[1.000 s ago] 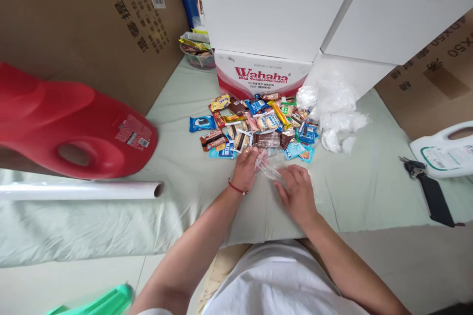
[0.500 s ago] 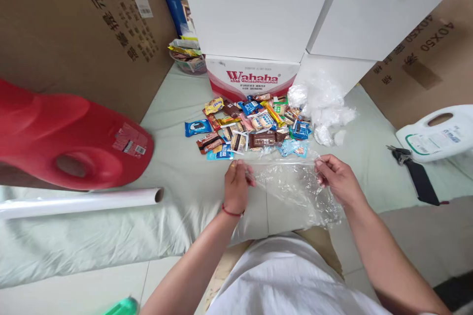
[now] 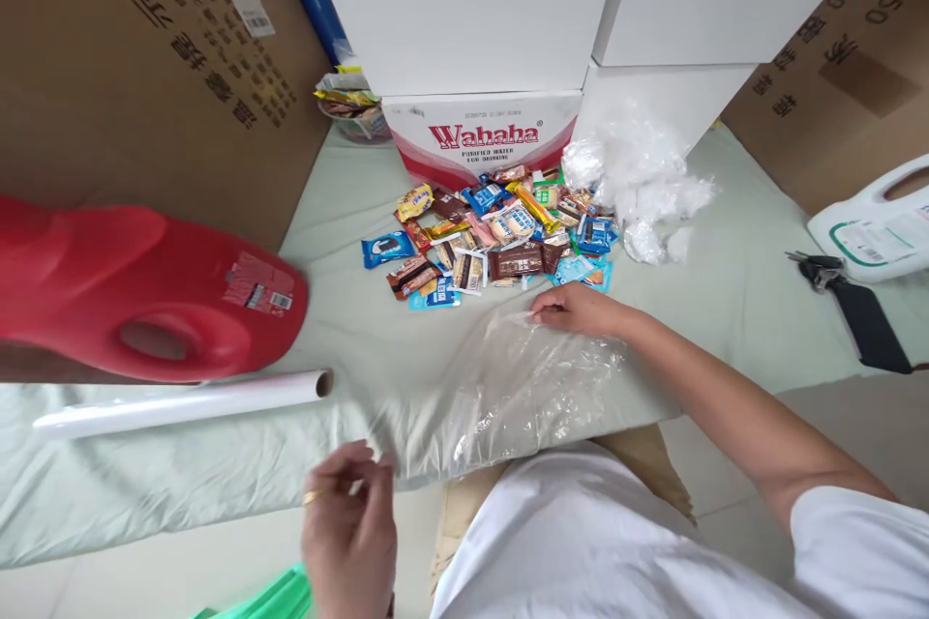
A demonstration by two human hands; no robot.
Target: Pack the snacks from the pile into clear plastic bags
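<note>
A clear plastic bag (image 3: 500, 397) hangs spread out over the near edge of the cloth-covered surface. My right hand (image 3: 581, 309) pinches its upper edge between thumb and fingers. Lower left, apart from the visible part of the bag, my left hand (image 3: 352, 522) is raised with thumb and fingers drawn together; its fingertips are slightly blurred, and what they hold, if anything, I cannot make out. Just beyond the bag lies a loose pile of small wrapped snacks (image 3: 515, 261), in brown, blue and yellow packets.
Crumpled clear plastic (image 3: 643, 184) lies right of the pile, before a Wahaba-style printed white-and-red box (image 3: 486, 135). At left are a red jug (image 3: 218, 300) and a white roll (image 3: 195, 406). A white jug (image 3: 882, 232) and black-handled tool (image 3: 867, 319) lie right; something green (image 3: 268, 595) is below.
My left hand has left the bag's upper left corner and come down toward me. My right hand has shifted left, still pinching the bag, which now hangs lower and farther left.
</note>
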